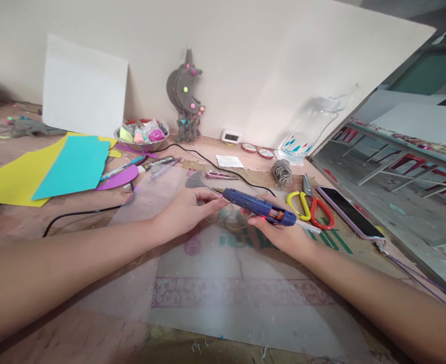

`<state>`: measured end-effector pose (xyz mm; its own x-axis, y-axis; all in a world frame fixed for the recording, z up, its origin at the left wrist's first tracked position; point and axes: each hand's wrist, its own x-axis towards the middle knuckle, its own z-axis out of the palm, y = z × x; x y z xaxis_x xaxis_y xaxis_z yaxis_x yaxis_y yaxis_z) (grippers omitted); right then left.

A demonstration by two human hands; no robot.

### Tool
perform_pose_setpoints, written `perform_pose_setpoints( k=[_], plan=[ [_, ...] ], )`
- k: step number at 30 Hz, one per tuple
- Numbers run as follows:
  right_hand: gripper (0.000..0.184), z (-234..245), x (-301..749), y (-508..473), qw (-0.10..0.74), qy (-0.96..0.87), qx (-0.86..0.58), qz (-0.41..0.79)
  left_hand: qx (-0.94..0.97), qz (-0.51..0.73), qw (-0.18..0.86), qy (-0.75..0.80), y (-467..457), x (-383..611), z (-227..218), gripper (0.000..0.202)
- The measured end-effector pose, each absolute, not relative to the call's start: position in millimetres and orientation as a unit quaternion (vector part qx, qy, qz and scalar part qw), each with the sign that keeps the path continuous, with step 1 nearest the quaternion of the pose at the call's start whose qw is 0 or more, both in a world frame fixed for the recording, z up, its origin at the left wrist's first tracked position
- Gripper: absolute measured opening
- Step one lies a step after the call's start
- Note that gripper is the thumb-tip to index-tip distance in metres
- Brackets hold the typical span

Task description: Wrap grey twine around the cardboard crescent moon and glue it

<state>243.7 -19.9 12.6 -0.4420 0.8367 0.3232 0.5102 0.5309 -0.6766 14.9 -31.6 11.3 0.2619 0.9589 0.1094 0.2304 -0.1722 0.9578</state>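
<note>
My right hand [279, 233] is wrapped round a blue hot glue gun [258, 206], its nozzle pointing left and a small red light glowing near the handle. My left hand [187, 208] reaches in from the left, fingers pinched together at the gun's tip, over a small clear round thing [228, 217] that I cannot make out well. A grey fan-shaped tassel [195, 180] lies just beyond my left fingers. Both hands work above a clear plastic sheet [223, 288] spread on the table.
Yellow-handled and red-handled scissors [310, 208], a phone [350, 212], a ball of grey twine [282, 173], a black cord [90, 212], yellow and teal paper sheets [71, 167], a bowl of coloured bits [142, 135], a grey moon ornament [186, 93] and a plastic jug [306, 131].
</note>
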Motion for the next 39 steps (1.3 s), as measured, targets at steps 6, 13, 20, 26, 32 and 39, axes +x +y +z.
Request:
perform_pose_setpoints(
  k=[6,13,20,26,32,39],
  plan=[
    [0.024,11,243,-18,0.346,-0.805,-0.394,0.278,0.635,0.408,0.460,0.468,-33,15,14,0.023],
    [0.030,14,242,-19,0.339,-0.800,-0.412,0.274,0.626,0.398,0.458,0.491,-32,16,16,0.016],
    [0.028,16,242,-20,0.345,-0.803,-0.406,0.266,0.612,0.408,0.460,0.498,-31,14,12,0.020],
    [0.021,14,243,-17,0.387,-0.790,-0.384,0.280,0.532,0.506,0.456,0.503,-23,5,5,0.025],
    [0.019,10,246,-13,0.390,-0.791,-0.393,0.261,0.512,0.507,0.465,0.515,-24,8,12,0.024],
    [0.025,15,243,-13,0.402,-0.767,-0.429,0.256,0.541,0.486,0.481,0.490,-27,7,15,0.032]
  ],
)
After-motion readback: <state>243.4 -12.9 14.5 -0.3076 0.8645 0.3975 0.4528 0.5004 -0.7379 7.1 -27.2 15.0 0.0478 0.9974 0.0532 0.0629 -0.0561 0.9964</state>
